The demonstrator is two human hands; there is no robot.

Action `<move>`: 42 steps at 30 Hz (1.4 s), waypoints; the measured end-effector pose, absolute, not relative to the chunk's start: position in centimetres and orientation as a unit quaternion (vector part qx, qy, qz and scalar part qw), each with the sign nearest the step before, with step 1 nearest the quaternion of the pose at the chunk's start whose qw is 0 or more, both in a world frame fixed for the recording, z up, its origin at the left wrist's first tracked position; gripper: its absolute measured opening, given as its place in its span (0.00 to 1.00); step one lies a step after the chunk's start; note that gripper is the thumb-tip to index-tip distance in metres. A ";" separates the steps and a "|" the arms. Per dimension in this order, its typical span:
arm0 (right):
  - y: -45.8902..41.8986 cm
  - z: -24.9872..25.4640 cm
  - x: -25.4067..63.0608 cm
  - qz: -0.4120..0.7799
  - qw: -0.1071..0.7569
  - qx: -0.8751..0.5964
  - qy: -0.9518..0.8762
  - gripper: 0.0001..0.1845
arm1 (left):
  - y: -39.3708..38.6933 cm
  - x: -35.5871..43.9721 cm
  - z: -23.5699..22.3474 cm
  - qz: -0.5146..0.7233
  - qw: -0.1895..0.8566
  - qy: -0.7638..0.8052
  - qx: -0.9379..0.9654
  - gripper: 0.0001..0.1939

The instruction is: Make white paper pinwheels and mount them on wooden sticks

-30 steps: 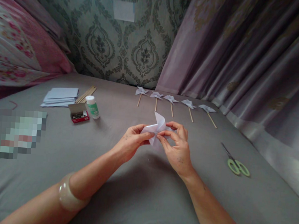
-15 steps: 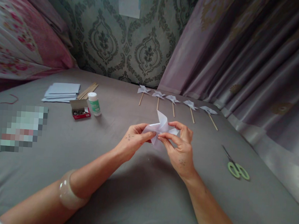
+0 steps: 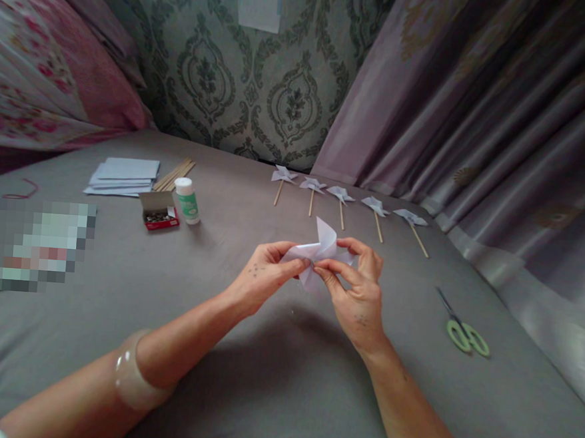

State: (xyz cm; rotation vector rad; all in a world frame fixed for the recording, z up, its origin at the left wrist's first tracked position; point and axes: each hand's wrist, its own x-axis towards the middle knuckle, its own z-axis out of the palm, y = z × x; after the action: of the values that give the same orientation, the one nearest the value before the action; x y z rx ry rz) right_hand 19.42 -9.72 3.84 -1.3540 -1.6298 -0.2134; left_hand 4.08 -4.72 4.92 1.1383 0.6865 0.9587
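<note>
My left hand [image 3: 262, 275] pinches the white paper pinwheel [image 3: 325, 237] at its left side, thumb in front and fingers behind, near the centre of the frame, above the grey cloth [image 3: 271, 384]. My right hand [image 3: 360, 297] closes thumb and forefinger together at the pinwheel's middle (whether something small sits between those tips, I cannot tell), its other fingers bent by the right blade. A row of pinwheels on sticks [image 3: 341, 194], five of them, lies upper right of centre. The scissors [image 3: 459, 333] lie at the right with green handles toward me. Left of centre, an open red box [image 3: 161, 220] of small metal pieces stands just beside a white-capped bottle [image 3: 189, 202]; behind them are thin wooden sticks [image 3: 175, 174] and stacked white paper [image 3: 124, 177].
</note>
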 end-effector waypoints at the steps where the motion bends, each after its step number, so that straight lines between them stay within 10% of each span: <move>1: -9.7 3.9 19.4 -0.088 0.484 -0.556 -0.670 0.06 | -4.7 4.1 4.9 0.428 0.683 0.305 0.507 0.11; 32: -9.1 3.4 19.2 0.041 0.526 -0.577 -0.624 0.05 | -4.6 4.0 3.9 0.413 0.577 0.306 0.635 0.16; 42: -8.6 2.9 19.5 0.061 0.533 -0.583 -0.610 0.22 | -4.3 3.9 3.9 0.394 0.559 0.321 0.655 0.14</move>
State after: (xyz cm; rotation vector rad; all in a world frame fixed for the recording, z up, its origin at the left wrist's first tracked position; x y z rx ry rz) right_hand 19.53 -8.58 2.89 -1.3908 -1.4543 0.1446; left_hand 3.89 -4.35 3.95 1.5446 0.7561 0.9286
